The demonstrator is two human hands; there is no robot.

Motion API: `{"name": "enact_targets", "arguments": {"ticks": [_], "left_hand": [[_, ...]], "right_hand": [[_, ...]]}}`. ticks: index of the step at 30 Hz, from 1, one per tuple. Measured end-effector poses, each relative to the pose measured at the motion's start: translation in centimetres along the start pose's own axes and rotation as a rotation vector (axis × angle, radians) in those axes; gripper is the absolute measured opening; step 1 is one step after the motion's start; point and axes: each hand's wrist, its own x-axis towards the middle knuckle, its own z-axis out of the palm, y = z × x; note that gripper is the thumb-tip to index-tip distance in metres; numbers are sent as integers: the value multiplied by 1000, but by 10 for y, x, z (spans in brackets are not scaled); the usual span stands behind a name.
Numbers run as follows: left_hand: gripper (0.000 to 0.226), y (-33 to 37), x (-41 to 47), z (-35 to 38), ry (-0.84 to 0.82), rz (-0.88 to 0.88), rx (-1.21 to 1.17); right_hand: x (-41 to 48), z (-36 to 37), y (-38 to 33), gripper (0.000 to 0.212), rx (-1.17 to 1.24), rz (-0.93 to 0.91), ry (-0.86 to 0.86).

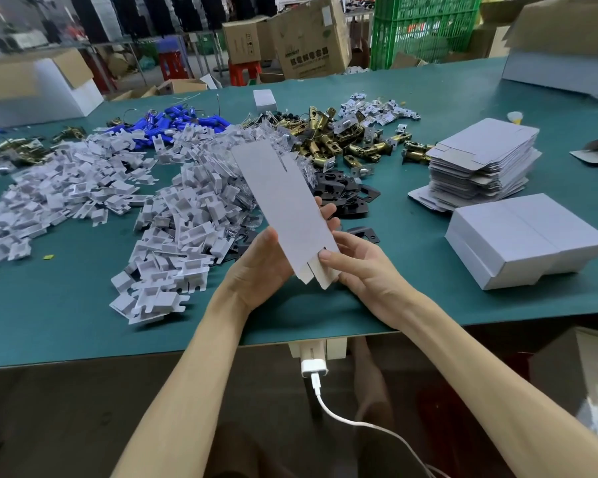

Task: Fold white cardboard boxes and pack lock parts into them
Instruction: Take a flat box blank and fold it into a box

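Where a white cable (328,414) climbs to a charger (313,369) under the near edge, the green table (66,315) begins. Just above that edge, both hands hold one flat white blank (283,201), tilted with its top leaning away and to the left. The left hand (259,270) clamps it from the left, thumb on the front face and fingers wrapped behind, their tips showing past the right edge. The right hand (363,267) pinches the bottom flaps with curled fingers. Left of the hands lies a wide heap of white inserts (173,219). Just behind the blank, black plates (349,196) lie on the mat. To the right sits a folded box (525,239), closed, and behind it a stack (480,167) of flat blanks. Farther back, brass latches (346,146) are scattered mid-table, with blue parts (173,124) to their left and a small box (265,100) beyond. Brown cartons (308,43) and a green crate (425,25) stand past the far edge.
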Motion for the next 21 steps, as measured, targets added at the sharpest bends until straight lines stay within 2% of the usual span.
{"name": "enact_targets", "arguments": {"ticks": [5, 11, 14, 18, 21], "left_hand": [[100, 0, -2, 3, 92, 2, 41], [105, -1, -1, 1, 175, -17, 32], [86, -3, 1, -1, 237, -14, 36], [56, -9, 5, -5, 520, -46, -95], [47, -11, 6, -5, 547, -78, -54]], "right_hand": [[1, 0, 2, 41, -2, -33, -3], [1, 3, 3, 44, -19, -64, 3], [-1, 4, 1, 49, -30, -71, -1], [-1, 5, 1, 56, -83, -104, 40], [1, 5, 1, 55, -74, -119, 78]]}}
